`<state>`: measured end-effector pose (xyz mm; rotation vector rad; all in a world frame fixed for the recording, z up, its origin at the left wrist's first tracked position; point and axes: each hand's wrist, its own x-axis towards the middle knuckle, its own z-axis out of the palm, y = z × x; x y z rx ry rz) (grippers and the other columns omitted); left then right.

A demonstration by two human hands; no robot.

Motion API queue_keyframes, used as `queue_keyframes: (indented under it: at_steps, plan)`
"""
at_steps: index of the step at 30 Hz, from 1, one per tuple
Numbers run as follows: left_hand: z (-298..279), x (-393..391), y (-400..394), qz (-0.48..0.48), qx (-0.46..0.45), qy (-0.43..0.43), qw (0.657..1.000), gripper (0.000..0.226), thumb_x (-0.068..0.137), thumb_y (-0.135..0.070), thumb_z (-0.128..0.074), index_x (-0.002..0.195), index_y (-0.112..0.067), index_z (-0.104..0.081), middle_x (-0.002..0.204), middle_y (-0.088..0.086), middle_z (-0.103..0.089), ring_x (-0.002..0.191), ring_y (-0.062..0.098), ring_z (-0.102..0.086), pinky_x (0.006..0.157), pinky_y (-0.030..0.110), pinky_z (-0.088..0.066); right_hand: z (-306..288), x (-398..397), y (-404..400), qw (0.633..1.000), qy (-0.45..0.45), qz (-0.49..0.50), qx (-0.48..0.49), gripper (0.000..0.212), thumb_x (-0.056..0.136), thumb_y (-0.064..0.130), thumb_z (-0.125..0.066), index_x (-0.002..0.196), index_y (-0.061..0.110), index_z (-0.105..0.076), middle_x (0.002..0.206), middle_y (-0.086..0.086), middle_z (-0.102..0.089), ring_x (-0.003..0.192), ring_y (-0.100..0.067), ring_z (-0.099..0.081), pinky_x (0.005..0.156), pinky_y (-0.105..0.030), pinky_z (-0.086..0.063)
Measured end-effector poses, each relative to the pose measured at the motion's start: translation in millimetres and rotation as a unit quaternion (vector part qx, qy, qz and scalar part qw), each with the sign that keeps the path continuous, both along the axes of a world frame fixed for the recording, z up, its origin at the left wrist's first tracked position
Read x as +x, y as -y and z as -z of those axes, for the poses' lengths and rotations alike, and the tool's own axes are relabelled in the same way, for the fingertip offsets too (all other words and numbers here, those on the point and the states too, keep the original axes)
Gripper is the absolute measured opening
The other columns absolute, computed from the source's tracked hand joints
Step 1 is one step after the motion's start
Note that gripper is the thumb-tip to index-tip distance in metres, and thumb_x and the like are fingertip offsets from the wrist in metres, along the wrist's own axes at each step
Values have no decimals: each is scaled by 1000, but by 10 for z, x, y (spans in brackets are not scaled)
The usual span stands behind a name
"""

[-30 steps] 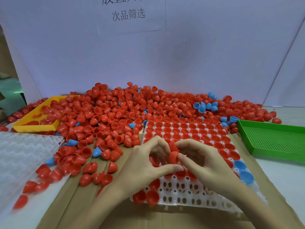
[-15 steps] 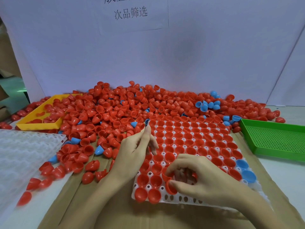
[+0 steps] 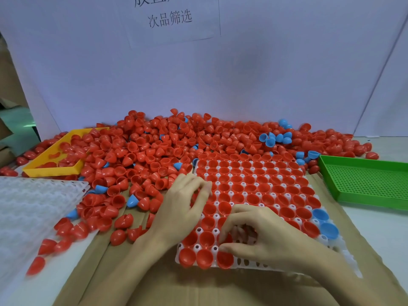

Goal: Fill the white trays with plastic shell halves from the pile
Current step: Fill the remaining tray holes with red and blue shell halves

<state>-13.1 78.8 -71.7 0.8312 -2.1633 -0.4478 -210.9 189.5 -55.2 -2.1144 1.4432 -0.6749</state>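
You work on flat brown cardboard laid over a pale tabletop, with a white backboard closing off the scene at 12 o'clock; a paper sign with printed characters hangs on it. The pile of red shells (a few blue ones mixed in) spreads across the far half of the surface, from 10 o'clock round to 2 o'clock. The white tray lies in front of you, nearly all its cups filled with red halves, and two blue halves sit along its edge at 3 o'clock. Your left hand rests on the tray's side at 9 o'clock, fingers loosely bent and holding nothing. Your right hand hovers over the near rows, fingers curled down; I cannot tell whether they pinch a shell. A second white tray lies at 9 o'clock, a yellow tray at 10 o'clock half buried by the pile, and a green perforated tray at 3 o'clock.
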Motion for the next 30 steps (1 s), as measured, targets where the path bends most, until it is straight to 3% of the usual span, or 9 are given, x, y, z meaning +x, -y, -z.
queue_keyframes:
  at_steps: [2, 5, 8, 13, 18, 21, 26, 30]
  plan:
    - [23, 7, 49, -14, -55, 29, 998, 23, 106, -34, -54, 99, -18, -69, 103, -12, -59, 106, 8, -54, 96, 15, -41, -5, -5, -8, 999, 33, 11, -23, 15, 94, 46, -75, 97, 31, -79, 94, 16, -65, 88, -8, -62, 72, -14, -47]
    - [61, 13, 195, -15, -9, 2, 1000, 20, 107, -36, -54, 100, -23, -68, 105, -15, -59, 109, 9, -55, 96, 15, -40, -24, -29, -9, 994, 85, 33, -63, 21, 99, 48, -68, 93, 29, -77, 87, 12, -66, 81, -15, -64, 69, -18, -49]
    - [97, -17, 538, -88, 23, 16, 996, 17, 105, -34, -59, 112, -22, -70, 115, -13, -57, 114, 7, -49, 101, 18, -39, -26, -67, 13, 987, 118, 51, -95, 32, 102, 50, -60, 91, 25, -77, 81, 9, -66, 72, -14, -64, 61, -16, -46]
    - [-20, -32, 1305, -181, 18, 168, 969, 42, 106, -31, -57, 142, -9, -58, 148, 10, -48, 136, 30, -42, 117, 41, -35, 65, -150, 67, 985, 91, 86, -121, 29, 105, 41, -59, 87, 25, -76, 76, 10, -67, 72, -16, -63, 64, -19, -46]
    - [-123, -112, 1741, -160, -8, 325, 932, 44, 110, -40, -44, 149, -21, -54, 161, 7, -39, 147, 29, -36, 118, 51, -32, 78, -180, 79, 985, 89, 87, -116, 26, 106, 41, -58, 90, 29, -75, 80, 11, -70, 78, -14, -67, 69, -29, -54]
    - [-63, -231, 1824, -152, 1, 392, 907, 48, 112, -44, -36, 146, -19, -57, 163, 3, -39, 147, 28, -36, 119, 51, -28, 69, -193, 74, 985, 91, 88, -118, 28, 106, 41, -57, 90, 27, -75, 79, 12, -69, 76, -14, -66, 68, -29, -53]
    - [9, -239, 1795, -149, 0, 359, 921, 45, 113, -37, -35, 144, -15, -60, 154, 3, -47, 141, 25, -42, 118, 48, -28, 60, -218, 76, 984, 89, 92, -122, 28, 106, 37, -59, 87, 25, -75, 73, 16, -65, 71, -11, -63, 64, -16, -44]
    - [-54, -157, 1539, -107, -77, 155, 979, 26, 107, -16, -57, 126, -12, -73, 138, -2, -61, 130, 19, -54, 113, 38, -31, 44, -238, 78, 982, 90, 98, -137, 26, 106, 37, -59, 88, 28, -76, 76, 15, -68, 73, -13, -65, 65, -17, -46]
